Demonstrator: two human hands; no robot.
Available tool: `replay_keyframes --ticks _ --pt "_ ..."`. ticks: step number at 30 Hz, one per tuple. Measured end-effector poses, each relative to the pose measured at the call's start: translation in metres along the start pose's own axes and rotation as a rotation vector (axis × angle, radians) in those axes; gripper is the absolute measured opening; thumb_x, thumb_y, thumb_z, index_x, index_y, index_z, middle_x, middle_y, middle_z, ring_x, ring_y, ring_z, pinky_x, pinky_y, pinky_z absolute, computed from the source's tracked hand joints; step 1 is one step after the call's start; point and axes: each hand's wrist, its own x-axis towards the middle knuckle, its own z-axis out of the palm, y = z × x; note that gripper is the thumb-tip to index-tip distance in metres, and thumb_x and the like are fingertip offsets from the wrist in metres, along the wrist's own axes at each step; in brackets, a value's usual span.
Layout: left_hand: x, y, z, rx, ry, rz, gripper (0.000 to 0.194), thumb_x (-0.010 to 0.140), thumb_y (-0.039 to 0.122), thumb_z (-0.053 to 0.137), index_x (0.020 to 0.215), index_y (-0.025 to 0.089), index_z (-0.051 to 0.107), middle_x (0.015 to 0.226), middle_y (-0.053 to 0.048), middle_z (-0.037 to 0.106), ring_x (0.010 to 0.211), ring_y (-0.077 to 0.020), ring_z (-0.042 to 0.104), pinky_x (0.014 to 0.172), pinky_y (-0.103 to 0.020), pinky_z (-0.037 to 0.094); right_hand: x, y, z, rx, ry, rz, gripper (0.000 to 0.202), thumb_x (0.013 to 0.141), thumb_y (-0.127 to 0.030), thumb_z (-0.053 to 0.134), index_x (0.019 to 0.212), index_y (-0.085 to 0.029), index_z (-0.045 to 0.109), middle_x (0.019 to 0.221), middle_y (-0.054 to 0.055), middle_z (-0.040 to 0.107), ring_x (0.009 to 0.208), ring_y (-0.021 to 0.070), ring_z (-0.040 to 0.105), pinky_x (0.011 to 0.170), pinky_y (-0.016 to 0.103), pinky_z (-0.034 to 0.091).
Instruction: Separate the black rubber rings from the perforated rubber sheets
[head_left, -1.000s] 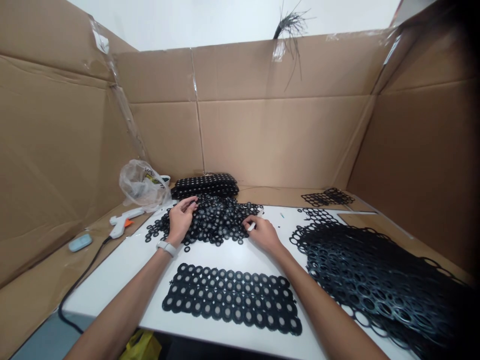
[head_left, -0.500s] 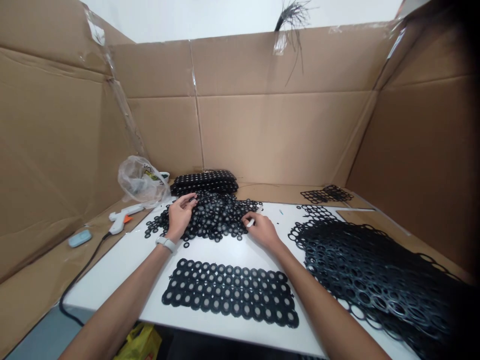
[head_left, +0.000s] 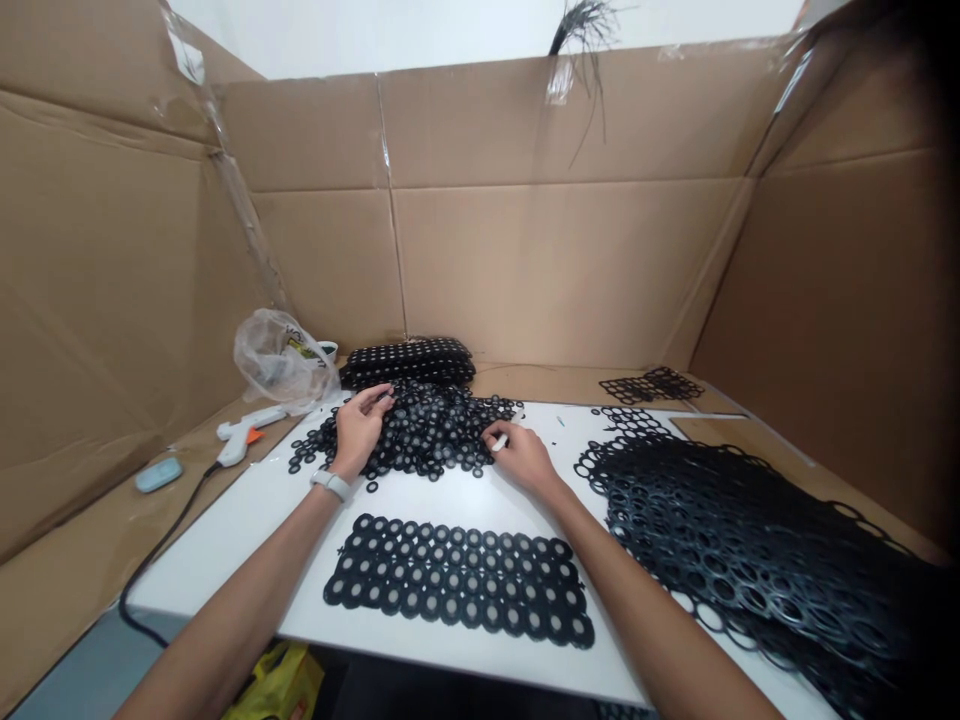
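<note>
At the left side of a heap of small black rings [head_left: 427, 430], my left hand [head_left: 360, 428] has its thumb and fingertips drawn close together. Whatever lies between them is too small and dark to make out. On the heap's right edge, my right hand [head_left: 525, 458] is closed around a slim white stick-like tool [head_left: 501, 441], mostly covered by the fingers. Nearer to me, between my forearms, a flat black panel [head_left: 454, 580] of joined round pieces with pale grey centres lies in rows on the white table [head_left: 247, 570].
Black ring mesh sheets [head_left: 735, 540] are piled on the right, with a smaller mesh piece [head_left: 652, 386] behind. Finished-looking dotted black panels [head_left: 409, 360] are stacked at the back. Left stand a plastic bag [head_left: 281, 360], a corded white glue gun [head_left: 244, 440] and a light-blue case [head_left: 159, 475].
Both hands stay in nearly the same place and pose at the heap. The whole view has shifted very slightly; nothing else visibly moves.
</note>
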Motion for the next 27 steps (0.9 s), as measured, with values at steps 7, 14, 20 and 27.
replay_keyframes --ticks 7,14,20,27 --pt "-0.0004 -0.0019 -0.0007 0.01 -0.001 0.02 0.037 0.081 0.031 0.082 0.115 0.016 0.079 0.117 -0.014 0.081 0.112 -0.0303 0.077 0.111 -0.051 0.057 0.0 0.0032 0.0011 0.009 0.021 -0.034 0.024 0.091 -0.02 0.059 0.101 -0.028 0.079 0.108 -0.002 0.08 0.096 0.0209 0.07 0.08 0.025 0.042" --pt "0.0004 -0.0027 -0.0003 -0.005 -0.012 0.011 0.036 0.086 0.032 0.077 0.117 0.016 0.079 0.121 -0.015 0.08 0.113 -0.03 0.076 0.111 -0.052 0.057 0.0006 0.0042 0.0021 0.011 0.017 -0.028 0.022 0.093 -0.023 0.06 0.102 -0.028 0.08 0.107 -0.001 0.08 0.094 0.0201 0.069 0.078 0.026 0.04" --pt "-0.0001 -0.0012 -0.0003 -0.018 -0.019 0.003 0.035 0.089 0.034 0.074 0.118 0.015 0.078 0.122 -0.015 0.08 0.108 -0.0281 0.078 0.109 -0.051 0.059 -0.0001 0.0028 0.0005 0.003 0.018 -0.028 0.022 0.094 -0.023 0.06 0.102 -0.027 0.08 0.106 0.0 0.08 0.095 0.0208 0.07 0.078 0.026 0.041" --pt "0.0 -0.001 0.0006 -0.033 -0.018 -0.007 0.039 0.093 0.043 0.073 0.119 0.014 0.077 0.119 -0.016 0.08 0.103 -0.0265 0.079 0.105 -0.048 0.062 -0.0004 0.0015 0.0003 0.004 0.015 -0.019 0.024 0.093 -0.023 0.06 0.103 -0.027 0.081 0.107 0.001 0.08 0.095 0.0211 0.07 0.08 0.026 0.043"
